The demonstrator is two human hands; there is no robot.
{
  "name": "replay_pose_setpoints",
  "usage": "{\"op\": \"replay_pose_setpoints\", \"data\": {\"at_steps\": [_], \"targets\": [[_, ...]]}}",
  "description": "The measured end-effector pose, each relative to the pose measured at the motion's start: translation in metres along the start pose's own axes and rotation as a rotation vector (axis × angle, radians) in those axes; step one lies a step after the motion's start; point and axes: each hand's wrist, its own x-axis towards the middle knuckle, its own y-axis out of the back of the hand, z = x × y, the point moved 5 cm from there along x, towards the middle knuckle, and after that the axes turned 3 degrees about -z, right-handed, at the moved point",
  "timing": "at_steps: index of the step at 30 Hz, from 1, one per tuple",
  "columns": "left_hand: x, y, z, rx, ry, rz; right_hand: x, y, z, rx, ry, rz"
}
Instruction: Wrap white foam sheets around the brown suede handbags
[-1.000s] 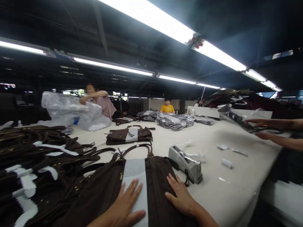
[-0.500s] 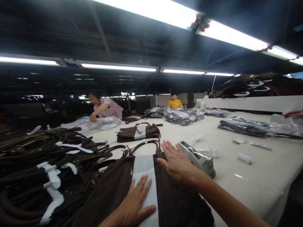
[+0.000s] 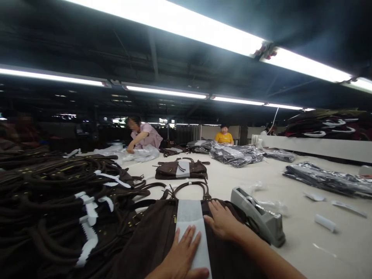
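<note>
In front of me lies a dark brown handbag (image 3: 158, 236), its looped handles pointing away from me. A pale paper strip (image 3: 189, 211) runs down its middle. My left hand (image 3: 186, 250) rests on the strip with its fingers spread. Just right of the strip, my right hand (image 3: 222, 221) lies flat on the bag, fingers stretched out. Close by the right hand stands a grey tape dispenser (image 3: 258, 215). Neither hand holds anything.
A heap of brown handbags (image 3: 58, 205) with white paper wraps fills the left. Beyond my bag lies another banded handbag (image 3: 165, 170). Plastic-wrapped bags (image 3: 236, 155) sit farther back. Paper scraps and a white roll (image 3: 325, 223) lie right. A co-worker in pink (image 3: 148, 135) handles clear plastic.
My right hand has come down and back onto the bag beside the strip. My left hand stays on the strip. The view has shifted left and up.
</note>
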Motion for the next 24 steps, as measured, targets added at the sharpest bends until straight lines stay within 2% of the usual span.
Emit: {"op": "replay_pose_setpoints", "data": {"at_steps": [2,4,6,8,10,12,14,17,19,21,24], "targets": [[0.011,-0.011,-0.012,0.031,-0.007,-0.019,0.014,0.007,-0.034,0.016,0.124,0.097],[0.022,-0.023,-0.025,0.054,-0.008,-0.02,0.028,-0.006,-0.053,0.053,0.23,0.133],[0.029,-0.034,-0.035,0.063,-0.015,0.001,0.04,-0.033,-0.054,0.084,0.298,0.101],[0.032,-0.041,-0.042,0.066,-0.05,0.052,0.051,-0.061,-0.044,0.095,0.32,0.048],[0.032,-0.045,-0.045,0.071,-0.091,0.104,0.059,-0.074,-0.035,0.078,0.318,-0.005],[0.031,-0.048,-0.046,0.076,-0.12,0.123,0.067,-0.066,-0.038,0.043,0.287,-0.063],[0.03,-0.048,-0.048,0.079,-0.115,0.117,0.077,-0.037,-0.057,0.026,0.267,-0.069],[0.026,-0.043,-0.045,0.071,-0.089,0.098,0.085,0.02,-0.108,0.086,0.388,0.092],[0.019,-0.034,-0.036,0.051,-0.071,0.091,0.084,0.042,-0.135,0.157,0.474,0.169],[0.01,-0.021,-0.022,0.01,-0.065,0.078,0.08,0.046,-0.142,0.216,0.509,0.229],[-0.005,0.001,0.0,-0.065,-0.035,0.031,0.073,0.025,-0.115,0.217,0.452,0.293]]}}
